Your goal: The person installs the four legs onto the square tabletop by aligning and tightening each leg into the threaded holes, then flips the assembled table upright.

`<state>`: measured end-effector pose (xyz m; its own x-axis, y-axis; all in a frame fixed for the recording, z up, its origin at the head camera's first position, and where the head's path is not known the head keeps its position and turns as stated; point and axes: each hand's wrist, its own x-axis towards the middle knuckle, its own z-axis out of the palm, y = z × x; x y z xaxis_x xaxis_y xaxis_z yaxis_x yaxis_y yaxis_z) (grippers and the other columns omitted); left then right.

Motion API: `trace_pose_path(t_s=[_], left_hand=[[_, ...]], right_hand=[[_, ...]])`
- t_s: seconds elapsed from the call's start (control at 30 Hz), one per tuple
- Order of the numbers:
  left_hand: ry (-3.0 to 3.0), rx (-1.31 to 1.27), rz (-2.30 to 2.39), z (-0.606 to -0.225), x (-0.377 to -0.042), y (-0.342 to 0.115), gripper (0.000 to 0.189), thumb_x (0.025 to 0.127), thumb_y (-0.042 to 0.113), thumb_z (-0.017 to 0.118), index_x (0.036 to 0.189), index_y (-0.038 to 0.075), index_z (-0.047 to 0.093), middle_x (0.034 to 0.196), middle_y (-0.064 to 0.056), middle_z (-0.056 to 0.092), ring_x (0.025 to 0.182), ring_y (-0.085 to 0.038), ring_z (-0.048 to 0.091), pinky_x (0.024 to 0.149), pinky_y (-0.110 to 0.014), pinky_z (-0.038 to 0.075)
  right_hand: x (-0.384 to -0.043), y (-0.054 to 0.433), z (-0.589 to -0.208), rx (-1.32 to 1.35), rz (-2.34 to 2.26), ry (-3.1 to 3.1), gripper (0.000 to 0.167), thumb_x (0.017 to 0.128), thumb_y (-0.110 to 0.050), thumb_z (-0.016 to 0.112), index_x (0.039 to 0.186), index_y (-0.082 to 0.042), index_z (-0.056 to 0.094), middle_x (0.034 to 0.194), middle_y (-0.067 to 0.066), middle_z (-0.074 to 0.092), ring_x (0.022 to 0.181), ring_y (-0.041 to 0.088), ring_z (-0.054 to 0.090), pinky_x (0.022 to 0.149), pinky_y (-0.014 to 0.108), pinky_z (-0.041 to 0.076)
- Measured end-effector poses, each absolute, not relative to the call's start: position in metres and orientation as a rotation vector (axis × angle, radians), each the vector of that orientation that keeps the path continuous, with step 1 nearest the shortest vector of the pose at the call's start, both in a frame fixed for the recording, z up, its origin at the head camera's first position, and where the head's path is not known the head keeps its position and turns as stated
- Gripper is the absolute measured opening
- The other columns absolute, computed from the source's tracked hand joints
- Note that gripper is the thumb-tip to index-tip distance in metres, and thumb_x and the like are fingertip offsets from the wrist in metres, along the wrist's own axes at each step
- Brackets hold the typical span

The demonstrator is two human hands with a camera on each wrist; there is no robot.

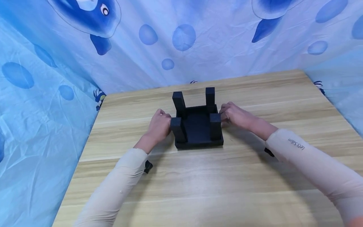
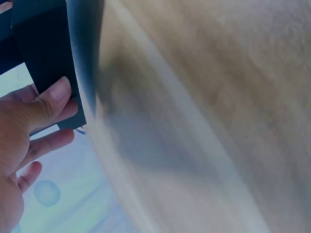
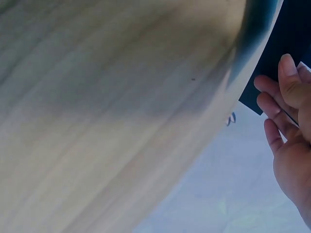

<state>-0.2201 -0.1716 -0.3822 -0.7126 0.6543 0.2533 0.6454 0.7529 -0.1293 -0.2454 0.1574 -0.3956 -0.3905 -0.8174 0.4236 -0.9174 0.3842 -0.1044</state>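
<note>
A small black stool (image 1: 197, 127), or something shaped like one, lies upside down on the wooden table, its square rimmed underside and several thick block legs facing up. At its left side, my left hand (image 1: 161, 126) grips the edge; the left wrist view shows the thumb (image 2: 59, 90) on the black side panel, with some fingers spread below it. On the opposite side my right hand (image 1: 233, 115) holds the edge, and in the right wrist view its thumb (image 3: 287, 65) and fingertips touch the dark panel. The far fingers of both hands are partly hidden.
The wood-grain table (image 1: 198, 189) spreads around the stool. Behind it and to the left hangs a blue curtain (image 1: 119, 63) printed with bubbles and cartoon sea animals. Black straps (image 1: 148, 166) show under both wrists.
</note>
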Motion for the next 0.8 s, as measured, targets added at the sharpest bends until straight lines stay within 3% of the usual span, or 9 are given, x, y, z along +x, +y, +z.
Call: trace_pose_path(t_s=[0.17,0.4,0.5,0.57,0.7,0.8], left_hand=[[-2.623,-1.054,-0.010,-0.375,-0.220,-0.176,0.034,0.076,-0.003,0.063,0.050,0.013,0.047,0.055,-0.001,0.055,0.060,-0.019,0.058,0.078,-0.038,0.037],[-2.529,-1.141,-0.091,-0.368,-0.218,-0.178,0.044,0.076,-0.007,0.064,0.049,0.017,0.039,0.053,0.003,0.046,0.057,-0.015,0.053,0.077,-0.037,0.036],[-2.478,-1.187,-0.201,-0.363,-0.215,-0.180,0.044,0.074,-0.008,0.068,0.049,0.018,0.042,0.053,0.004,0.048,0.056,-0.013,0.052,0.076,-0.036,0.037],[-2.458,-1.214,-0.308,-0.360,-0.214,-0.182,0.042,0.073,-0.009,0.070,0.050,0.019,0.048,0.052,0.004,0.048,0.055,-0.012,0.050,0.075,-0.035,0.037],[-2.442,-1.224,-0.522,-0.354,-0.212,-0.187,0.035,0.070,-0.006,0.077,0.056,0.023,0.064,0.051,0.008,0.052,0.052,-0.008,0.044,0.072,-0.033,0.037],[-2.450,-1.225,-0.697,-0.350,-0.211,-0.190,0.028,0.068,-0.003,0.082,0.065,0.024,0.074,0.052,0.010,0.057,0.049,-0.006,0.040,0.061,-0.027,0.036]], right_hand=[[-0.243,0.157,-0.388,1.525,0.492,-2.315,0.036,0.067,0.021,0.069,0.056,-0.012,0.059,0.062,-0.002,0.053,0.066,0.019,0.049,0.064,0.040,0.040],[-0.234,0.163,-0.375,1.507,0.468,-2.332,0.046,0.065,0.026,0.062,0.051,-0.016,0.052,0.062,-0.004,0.049,0.067,0.017,0.047,0.063,0.036,0.034],[-0.229,0.165,-0.368,1.511,0.509,-2.305,0.050,0.064,0.028,0.061,0.049,-0.018,0.048,0.058,-0.004,0.039,0.064,0.016,0.041,0.062,0.033,0.031],[-0.227,0.166,-0.362,1.517,0.598,-2.288,0.048,0.064,0.027,0.066,0.052,-0.017,0.054,0.057,-0.004,0.040,0.064,0.014,0.040,0.062,0.031,0.031],[-0.221,0.168,-0.352,1.502,0.848,-2.286,0.029,0.066,0.020,0.075,0.070,-0.010,0.072,0.068,-0.004,0.060,0.068,0.011,0.048,0.061,0.022,0.040],[-0.219,0.170,-0.345,1.453,1.014,-2.326,0.028,0.069,0.018,0.074,0.086,-0.005,0.078,0.081,-0.002,0.070,0.075,0.009,0.057,0.063,0.016,0.044]])
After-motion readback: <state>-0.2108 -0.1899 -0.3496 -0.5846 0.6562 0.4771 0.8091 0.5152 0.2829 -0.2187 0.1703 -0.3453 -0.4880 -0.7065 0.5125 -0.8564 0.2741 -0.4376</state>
